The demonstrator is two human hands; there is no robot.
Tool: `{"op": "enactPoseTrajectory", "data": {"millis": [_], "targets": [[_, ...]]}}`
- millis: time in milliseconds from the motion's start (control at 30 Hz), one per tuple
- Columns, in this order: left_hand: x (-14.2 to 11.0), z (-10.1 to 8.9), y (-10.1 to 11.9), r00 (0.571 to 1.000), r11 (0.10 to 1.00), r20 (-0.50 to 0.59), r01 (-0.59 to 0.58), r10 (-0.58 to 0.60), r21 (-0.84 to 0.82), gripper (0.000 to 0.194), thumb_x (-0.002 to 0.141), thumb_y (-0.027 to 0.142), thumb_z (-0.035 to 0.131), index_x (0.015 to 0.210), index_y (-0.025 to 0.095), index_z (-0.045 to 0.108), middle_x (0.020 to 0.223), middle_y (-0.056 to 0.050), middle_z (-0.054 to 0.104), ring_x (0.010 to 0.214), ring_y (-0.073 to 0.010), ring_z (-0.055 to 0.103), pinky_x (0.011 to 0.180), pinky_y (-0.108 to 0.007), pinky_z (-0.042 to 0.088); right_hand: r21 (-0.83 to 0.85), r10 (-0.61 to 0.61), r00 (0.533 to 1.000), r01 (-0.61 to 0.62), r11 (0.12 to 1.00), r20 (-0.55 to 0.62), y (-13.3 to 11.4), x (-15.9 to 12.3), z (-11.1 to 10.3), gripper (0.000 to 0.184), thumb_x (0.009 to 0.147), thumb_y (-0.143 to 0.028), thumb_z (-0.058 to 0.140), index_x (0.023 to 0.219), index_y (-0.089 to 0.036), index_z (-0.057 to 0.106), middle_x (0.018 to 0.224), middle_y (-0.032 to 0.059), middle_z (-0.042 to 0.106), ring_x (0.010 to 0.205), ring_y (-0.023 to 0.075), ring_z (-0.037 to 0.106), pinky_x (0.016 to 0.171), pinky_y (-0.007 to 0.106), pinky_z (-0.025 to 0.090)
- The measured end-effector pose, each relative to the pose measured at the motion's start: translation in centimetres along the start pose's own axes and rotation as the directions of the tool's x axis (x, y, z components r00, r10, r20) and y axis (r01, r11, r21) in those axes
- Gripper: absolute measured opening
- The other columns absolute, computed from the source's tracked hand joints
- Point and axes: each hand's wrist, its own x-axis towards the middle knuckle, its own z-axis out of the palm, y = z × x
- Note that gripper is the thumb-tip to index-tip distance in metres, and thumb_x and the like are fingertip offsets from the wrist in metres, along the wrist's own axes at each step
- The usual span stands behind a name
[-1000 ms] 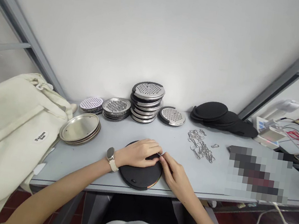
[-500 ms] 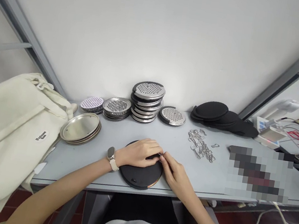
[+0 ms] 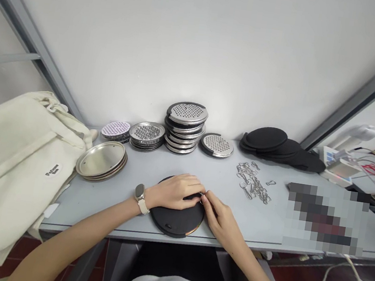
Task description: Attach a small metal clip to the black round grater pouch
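Note:
A flat black round case (image 3: 176, 218) lies at the table's front edge, with a thin coppery strip on its right rim. Across its top rests my left hand (image 3: 180, 191), a watch on the wrist, thumb and forefinger closed at the case's upper right edge. My right hand (image 3: 217, 213) pinches a small metal clip (image 3: 202, 198) at that same edge, fingertips touching the left ones. Most of the clip is hidden by the fingers. To the right lie several loose metal clips (image 3: 254, 185) in a heap.
Along the wall stand a tall stack of round graters (image 3: 187, 113), a lower grater stack (image 3: 147, 132) and a single grater (image 3: 218, 145). Metal discs (image 3: 102, 160) are piled at left beside a cream bag (image 3: 17, 171). Black round covers (image 3: 265, 139) lie back right, near cables.
Almost nothing differs. Both hands stay at the case's edge, and the view has shifted very slightly.

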Motion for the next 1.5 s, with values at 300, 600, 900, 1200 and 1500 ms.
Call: {"op": "enactPoseTrajectory", "data": {"millis": [300,600,900,1200,1500], "targets": [[-0.01,-0.05,0.07,1.000,1.000,0.012,0.012,-0.012,-0.009,0.018,0.088,0.017,0.046,0.103,0.014,0.054,0.090,-0.007,0.060,0.085,-0.0182,0.054,0.083,-0.031,0.044,0.013,0.005,1.000,-0.006,1.000,0.022,-0.22,0.08,-0.18,0.022,0.097,-0.031,0.032,0.083,-0.023,0.046,0.069,-0.0008,0.051,0.063,0.0151,0.050,0.059,0.024,0.039],[-0.03,-0.10,0.09,1.000,0.999,0.012,0.021,-0.021,-0.034,0.021,0.088,0.018,0.045,0.107,0.014,0.054,0.094,-0.009,0.061,0.089,-0.0199,0.056,0.084,-0.034,0.045,-0.008,-0.018,1.000,0.018,1.000,0.017,-0.17,0.14,-0.24,0.022,0.096,-0.030,0.032,0.086,-0.023,0.049,0.068,-0.0002,0.052,0.062,0.0157,0.051,0.057,0.025,0.040],[0.04,-0.23,0.21,1.000,1.000,0.029,0.011,-0.010,-0.012,0.022,0.089,0.017,0.044,0.108,0.013,0.053,0.098,-0.010,0.060,0.092,-0.0201,0.054,0.086,-0.033,0.045,0.001,-0.011,1.000,0.011,1.000,0.027,0.03,0.04,-0.14,0.021,0.097,-0.030,0.032,0.086,-0.022,0.049,0.070,0.0001,0.052,0.064,0.0159,0.051,0.061,0.026,0.039],[0.08,-0.18,0.18,1.000,1.000,0.019,0.002,-0.001,-0.028,0.021,0.088,0.016,0.044,0.107,0.012,0.053,0.101,-0.011,0.059,0.096,-0.0205,0.053,0.089,-0.033,0.045,-0.029,-0.034,0.999,0.034,0.999,0.014,-0.03,-0.04,-0.17,0.020,0.096,-0.028,0.033,0.083,-0.022,0.047,0.070,0.0006,0.050,0.066,0.0162,0.051,0.060,0.026,0.039],[-0.08,-0.13,0.20,1.000,0.997,0.006,0.022,-0.021,-0.078,0.025,0.088,0.015,0.045,0.112,0.014,0.050,0.109,-0.011,0.056,0.103,-0.0208,0.053,0.091,-0.033,0.046,-0.040,-0.022,1.000,0.022,0.999,0.023,0.04,0.01,-0.15,0.020,0.097,-0.027,0.032,0.080,-0.022,0.043,0.068,-0.0009,0.048,0.064,0.0151,0.049,0.058,0.025,0.036]]}}
